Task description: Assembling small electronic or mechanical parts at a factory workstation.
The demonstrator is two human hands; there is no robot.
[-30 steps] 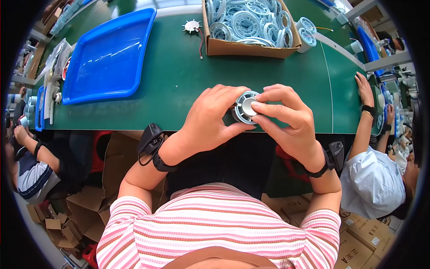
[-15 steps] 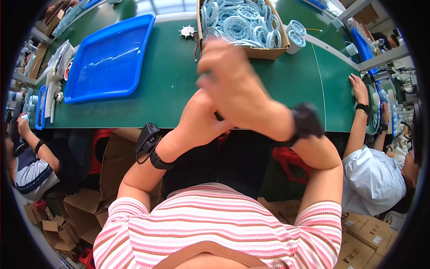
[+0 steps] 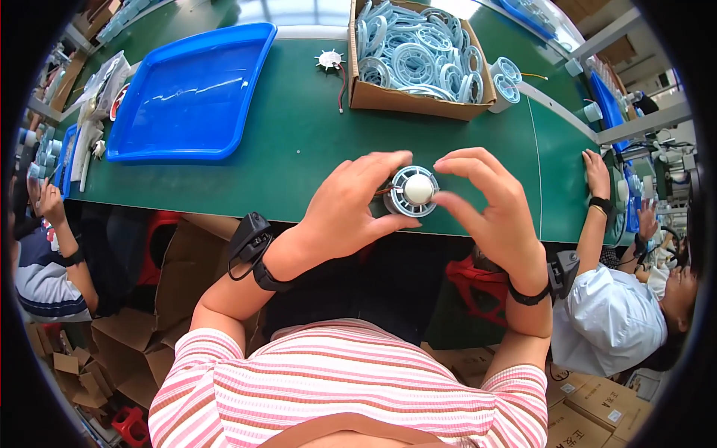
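Note:
My left hand (image 3: 340,198) grips a round light-blue plastic fan housing (image 3: 407,211) near the front edge of the table, fingers behind it and thumb in front. A smooth white domed hub (image 3: 419,189) sits in the middle of its slotted ring, facing up. Beside my left fingertips, a short reddish wire shows at the housing's left side. My right hand (image 3: 497,205) is curved around the housing's right side with thumb and fingers apart. Its thumb tip is close to the rim; whether it touches is hard to tell.
A cardboard box (image 3: 418,106) full of light-blue rings stands ahead, with two light-blue cylindrical housings (image 3: 506,91) beside it. A white fan wheel (image 3: 329,60) with a wire lies left of the box. Further left is a blue tray (image 3: 183,153). Co-workers sit on both sides.
My right hand has come back from near the box, down and to the right, and its fingers have spread. The housing in my left hand now shows, with the white hub in it.

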